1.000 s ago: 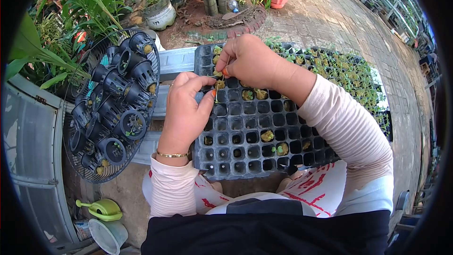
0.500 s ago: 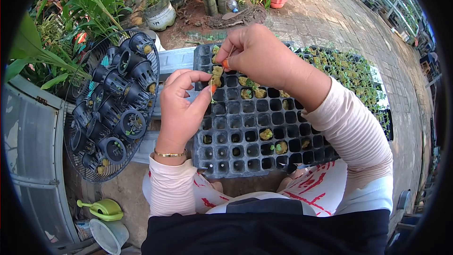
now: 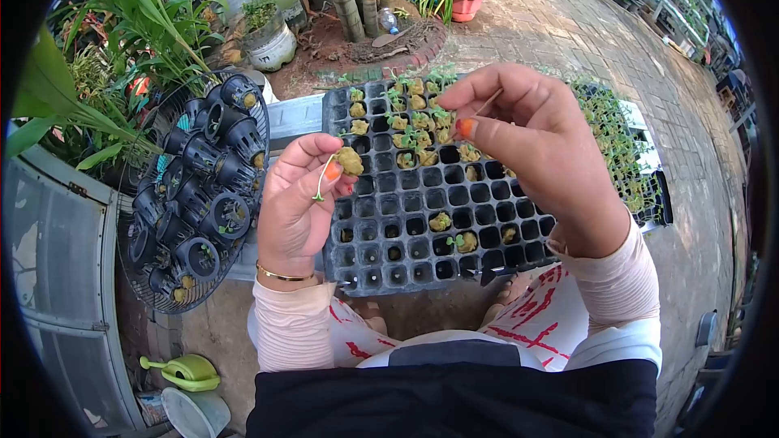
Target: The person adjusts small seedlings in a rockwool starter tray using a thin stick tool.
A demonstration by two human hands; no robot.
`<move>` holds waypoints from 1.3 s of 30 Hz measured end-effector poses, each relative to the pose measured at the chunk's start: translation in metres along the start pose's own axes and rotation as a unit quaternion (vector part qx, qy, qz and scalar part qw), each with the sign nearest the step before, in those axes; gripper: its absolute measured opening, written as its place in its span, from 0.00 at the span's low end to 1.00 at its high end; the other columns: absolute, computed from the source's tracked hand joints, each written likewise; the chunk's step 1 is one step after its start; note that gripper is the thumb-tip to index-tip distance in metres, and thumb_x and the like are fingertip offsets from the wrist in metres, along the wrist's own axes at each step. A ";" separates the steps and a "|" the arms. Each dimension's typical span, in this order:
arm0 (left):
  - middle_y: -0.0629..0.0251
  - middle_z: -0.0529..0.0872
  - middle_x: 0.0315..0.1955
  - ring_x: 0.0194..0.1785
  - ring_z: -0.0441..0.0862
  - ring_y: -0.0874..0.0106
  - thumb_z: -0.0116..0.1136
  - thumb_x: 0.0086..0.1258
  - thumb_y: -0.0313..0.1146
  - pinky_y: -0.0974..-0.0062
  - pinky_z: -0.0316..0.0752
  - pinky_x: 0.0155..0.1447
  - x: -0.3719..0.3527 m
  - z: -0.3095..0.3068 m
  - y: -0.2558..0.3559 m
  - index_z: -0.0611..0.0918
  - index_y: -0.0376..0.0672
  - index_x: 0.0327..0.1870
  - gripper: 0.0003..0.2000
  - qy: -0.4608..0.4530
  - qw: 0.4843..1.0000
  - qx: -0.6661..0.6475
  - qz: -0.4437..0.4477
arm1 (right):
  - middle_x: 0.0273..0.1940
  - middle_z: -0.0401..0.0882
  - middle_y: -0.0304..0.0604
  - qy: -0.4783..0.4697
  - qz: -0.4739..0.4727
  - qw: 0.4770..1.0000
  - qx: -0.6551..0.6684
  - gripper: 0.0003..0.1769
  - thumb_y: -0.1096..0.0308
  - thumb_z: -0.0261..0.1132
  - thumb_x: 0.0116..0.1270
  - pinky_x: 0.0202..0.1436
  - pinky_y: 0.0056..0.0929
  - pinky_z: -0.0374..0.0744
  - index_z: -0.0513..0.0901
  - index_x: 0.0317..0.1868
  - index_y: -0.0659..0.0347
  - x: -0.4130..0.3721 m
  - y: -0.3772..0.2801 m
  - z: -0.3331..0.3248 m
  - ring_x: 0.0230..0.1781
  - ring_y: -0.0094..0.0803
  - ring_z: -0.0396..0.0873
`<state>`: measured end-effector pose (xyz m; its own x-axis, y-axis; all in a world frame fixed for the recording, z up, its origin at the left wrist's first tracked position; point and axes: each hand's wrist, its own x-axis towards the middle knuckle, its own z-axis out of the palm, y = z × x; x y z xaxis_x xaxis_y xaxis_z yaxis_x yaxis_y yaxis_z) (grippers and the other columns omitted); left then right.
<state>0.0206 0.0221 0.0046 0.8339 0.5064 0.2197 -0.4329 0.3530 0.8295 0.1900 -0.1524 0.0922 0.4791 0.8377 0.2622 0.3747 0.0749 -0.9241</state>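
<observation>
A yellowish-brown sponge-like plug is pinched in the fingers of my left hand. Its seedling, with a thin pale stem and small green leaves, droops over the thumb. Higher up and to the right, my right hand grips a thin wooden stick between thumb and fingers. Beneath both hands lies a black seedling tray. Several of its far cells hold similar plugs with green sprouts, and a few near cells do too, such as one plug.
At left stands a black wire basket full of black net pots, some with seedlings. More dense seedlings grow in a tray at right. A green watering can and a pale bucket sit at lower left.
My left hand has lifted the plug and seedling off the tray and drawn them nearer me. My right hand has moved right and away from the left, still with the stick.
</observation>
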 end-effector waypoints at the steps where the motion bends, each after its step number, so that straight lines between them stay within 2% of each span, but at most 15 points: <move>1: 0.59 0.84 0.39 0.40 0.81 0.71 0.62 0.63 0.29 0.76 0.74 0.45 -0.002 0.006 0.000 0.76 0.33 0.51 0.17 0.001 0.999 -0.020 -0.025 | 0.28 0.77 0.33 0.021 0.004 0.999 0.032 0.10 0.77 0.61 0.57 0.32 0.18 0.72 0.82 0.41 0.68 -0.010 -0.003 -0.005 0.27 0.15 0.72; 3: 0.60 0.84 0.39 0.39 0.80 0.72 0.61 0.64 0.29 0.76 0.74 0.44 -0.005 0.013 -0.003 0.75 0.32 0.56 0.20 -0.017 0.998 -0.035 -0.054 | 0.34 0.79 0.34 0.046 -0.005 0.995 0.084 0.11 0.77 0.61 0.59 0.40 0.18 0.72 0.81 0.44 0.67 -0.030 -0.001 -0.013 0.33 0.17 0.73; 4: 0.60 0.84 0.39 0.39 0.80 0.72 0.61 0.64 0.29 0.76 0.74 0.44 -0.007 0.019 -0.004 0.75 0.32 0.56 0.20 -0.020 0.998 -0.033 -0.053 | 0.34 0.79 0.34 0.048 -0.008 0.995 0.085 0.11 0.77 0.61 0.59 0.40 0.18 0.72 0.81 0.44 0.67 -0.039 0.001 -0.014 0.33 0.17 0.73; 6: 0.63 0.84 0.40 0.39 0.79 0.80 0.63 0.63 0.27 0.84 0.74 0.43 -0.012 0.031 -0.007 0.78 0.33 0.52 0.17 -0.024 0.998 0.003 -0.061 | 0.36 0.80 0.37 0.106 -0.053 0.988 0.097 0.10 0.78 0.62 0.60 0.45 0.20 0.73 0.81 0.43 0.66 -0.054 0.005 -0.016 0.35 0.19 0.74; 7: 0.65 0.84 0.40 0.40 0.78 0.81 0.63 0.63 0.25 0.85 0.73 0.44 -0.014 0.034 -0.010 0.80 0.33 0.50 0.15 -0.036 0.998 0.019 -0.052 | 0.38 0.80 0.39 0.098 -0.069 0.988 0.102 0.10 0.78 0.62 0.61 0.47 0.22 0.74 0.81 0.43 0.66 -0.060 0.012 -0.019 0.38 0.22 0.76; 10: 0.66 0.83 0.39 0.41 0.78 0.82 0.63 0.62 0.23 0.85 0.73 0.46 -0.022 0.049 -0.007 0.80 0.33 0.49 0.14 -0.021 0.993 0.115 -0.020 | 0.39 0.81 0.40 0.096 -0.071 0.979 0.163 0.09 0.78 0.63 0.62 0.48 0.22 0.74 0.81 0.43 0.67 -0.073 0.025 -0.020 0.40 0.23 0.78; 14: 0.64 0.81 0.43 0.41 0.78 0.81 0.63 0.61 0.20 0.83 0.74 0.47 -0.030 0.062 -0.003 0.80 0.32 0.47 0.13 -0.046 0.984 0.167 0.029 | 0.39 0.82 0.41 0.094 -0.043 0.970 0.218 0.08 0.78 0.64 0.62 0.48 0.22 0.75 0.81 0.43 0.68 -0.081 0.031 -0.026 0.41 0.23 0.78; 19: 0.61 0.80 0.44 0.42 0.78 0.79 0.63 0.60 0.20 0.82 0.74 0.46 -0.041 0.071 -0.004 0.80 0.31 0.48 0.14 -0.099 0.987 0.116 -0.040 | 0.40 0.82 0.41 0.085 -0.019 0.970 0.228 0.09 0.77 0.65 0.62 0.48 0.22 0.74 0.81 0.43 0.68 -0.088 0.034 -0.031 0.41 0.23 0.78; 21: 0.61 0.80 0.44 0.42 0.78 0.78 0.63 0.60 0.20 0.82 0.74 0.46 -0.041 0.072 -0.008 0.80 0.31 0.48 0.14 -0.111 0.984 0.139 -0.031 | 0.39 0.82 0.41 0.083 -0.015 0.969 0.231 0.09 0.77 0.65 0.62 0.48 0.22 0.74 0.81 0.43 0.68 -0.091 0.034 -0.030 0.41 0.23 0.78; 24: 0.62 0.79 0.44 0.42 0.77 0.78 0.64 0.59 0.19 0.82 0.73 0.45 -0.041 0.080 -0.010 0.80 0.31 0.49 0.16 -0.098 0.977 0.192 -0.009 | 0.39 0.82 0.41 0.068 -0.034 0.969 0.235 0.09 0.79 0.64 0.60 0.47 0.23 0.74 0.81 0.42 0.68 -0.093 0.031 -0.029 0.40 0.24 0.78; 26: 0.62 0.79 0.44 0.41 0.76 0.79 0.64 0.58 0.19 0.83 0.72 0.45 -0.040 0.080 -0.011 0.80 0.31 0.49 0.16 -0.093 0.961 0.259 0.021 | 0.38 0.82 0.43 0.055 -0.105 0.980 0.162 0.09 0.81 0.63 0.58 0.46 0.25 0.73 0.82 0.40 0.68 -0.093 0.030 -0.029 0.39 0.26 0.78; 30: 0.62 0.78 0.44 0.40 0.74 0.80 0.63 0.58 0.18 0.84 0.71 0.44 -0.039 0.080 -0.011 0.81 0.32 0.49 0.16 -0.091 0.962 0.254 0.032 | 0.34 0.83 0.45 0.018 -0.145 0.981 0.127 0.08 0.81 0.62 0.56 0.43 0.26 0.73 0.83 0.37 0.68 -0.092 0.033 -0.027 0.36 0.29 0.78; 33: 0.62 0.79 0.42 0.41 0.78 0.78 0.65 0.59 0.22 0.82 0.72 0.45 -0.040 0.081 -0.011 0.79 0.29 0.48 0.15 -0.056 0.969 0.240 0.022 | 0.33 0.84 0.44 0.022 -0.141 0.976 0.166 0.08 0.81 0.64 0.57 0.42 0.27 0.73 0.84 0.38 0.67 -0.091 0.041 -0.020 0.35 0.29 0.78; 35: 0.64 0.80 0.42 0.41 0.77 0.81 0.63 0.61 0.19 0.84 0.72 0.46 -0.040 0.078 -0.011 0.80 0.32 0.50 0.15 -0.055 0.981 0.184 -0.014 | 0.33 0.84 0.44 0.018 -0.140 0.973 0.185 0.07 0.81 0.64 0.57 0.41 0.27 0.73 0.84 0.38 0.67 -0.090 0.043 -0.018 0.35 0.29 0.78; 39: 0.65 0.82 0.41 0.43 0.79 0.81 0.62 0.64 0.21 0.83 0.74 0.48 -0.041 0.077 -0.012 0.79 0.32 0.51 0.14 -0.049 0.988 0.139 -0.033 | 0.33 0.83 0.44 0.001 -0.135 0.974 0.179 0.07 0.80 0.65 0.59 0.41 0.26 0.73 0.84 0.38 0.67 -0.089 0.046 -0.013 0.36 0.29 0.78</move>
<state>0.0180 -0.0637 0.0252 0.8921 0.4060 0.1982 -0.2770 0.1451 0.9499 0.1744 -0.2307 0.0301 0.4035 0.7595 0.5102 0.1869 0.4775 -0.8585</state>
